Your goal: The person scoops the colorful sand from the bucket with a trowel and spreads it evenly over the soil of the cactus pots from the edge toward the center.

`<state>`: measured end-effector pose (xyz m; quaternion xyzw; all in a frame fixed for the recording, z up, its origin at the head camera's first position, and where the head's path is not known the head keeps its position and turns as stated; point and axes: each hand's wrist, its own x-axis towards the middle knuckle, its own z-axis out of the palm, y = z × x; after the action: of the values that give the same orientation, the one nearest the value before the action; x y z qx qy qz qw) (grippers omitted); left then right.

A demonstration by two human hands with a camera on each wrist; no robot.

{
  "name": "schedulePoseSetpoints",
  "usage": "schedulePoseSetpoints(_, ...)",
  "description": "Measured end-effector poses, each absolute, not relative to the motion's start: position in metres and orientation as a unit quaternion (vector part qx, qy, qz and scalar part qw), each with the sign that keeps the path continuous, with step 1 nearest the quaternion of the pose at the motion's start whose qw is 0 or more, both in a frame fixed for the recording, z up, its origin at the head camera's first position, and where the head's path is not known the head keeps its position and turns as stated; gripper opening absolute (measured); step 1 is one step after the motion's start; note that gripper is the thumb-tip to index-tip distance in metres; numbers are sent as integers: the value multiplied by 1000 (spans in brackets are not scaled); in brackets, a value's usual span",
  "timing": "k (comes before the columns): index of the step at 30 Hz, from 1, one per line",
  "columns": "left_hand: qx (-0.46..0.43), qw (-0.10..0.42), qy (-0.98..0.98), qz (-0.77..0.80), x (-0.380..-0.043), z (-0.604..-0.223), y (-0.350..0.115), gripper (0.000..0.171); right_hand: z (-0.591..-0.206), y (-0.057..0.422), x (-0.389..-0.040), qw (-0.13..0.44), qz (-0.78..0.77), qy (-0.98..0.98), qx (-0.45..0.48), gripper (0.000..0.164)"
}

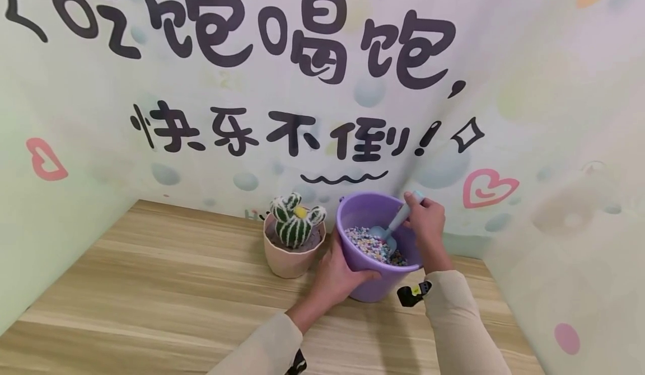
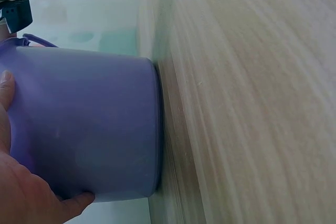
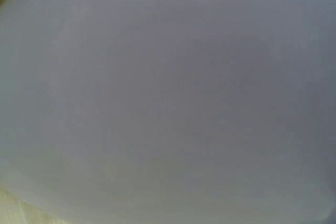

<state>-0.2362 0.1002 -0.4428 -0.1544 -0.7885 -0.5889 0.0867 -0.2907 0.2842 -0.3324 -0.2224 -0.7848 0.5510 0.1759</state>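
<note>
A purple bucket [image 1: 375, 282] stands upright on the wooden table, with small multicoloured pebbles [image 1: 364, 242] inside. My left hand [image 1: 336, 274] holds the bucket's left side, its thumb spread across the front wall. The left wrist view shows that hand [image 2: 26, 187] curved against the purple wall. In my right hand [image 1: 425, 226], over the bucket's right rim, is the handle of a light blue toy shovel [image 1: 400, 218]. The shovel's blade rests among the pebbles. A blurred pale surface fills almost all of the right wrist view, hiding the right fingers there.
Just left of the bucket stands a pink pot [image 1: 289, 260] with a knitted cactus [image 1: 294, 232]. A printed wall [image 1: 227, 89] rises behind both. Wooden tabletop [image 1: 166, 285] extends to the left, and a pale side wall [image 1: 569, 252] borders the right.
</note>
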Motion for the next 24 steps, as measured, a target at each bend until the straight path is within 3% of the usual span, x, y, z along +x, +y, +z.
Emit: schedulePoseSetpoints(24, -156, 87, -788, -589, -235, -441, 99, 136, -332, 287, -292, 156, 582, -765, -227, 58)
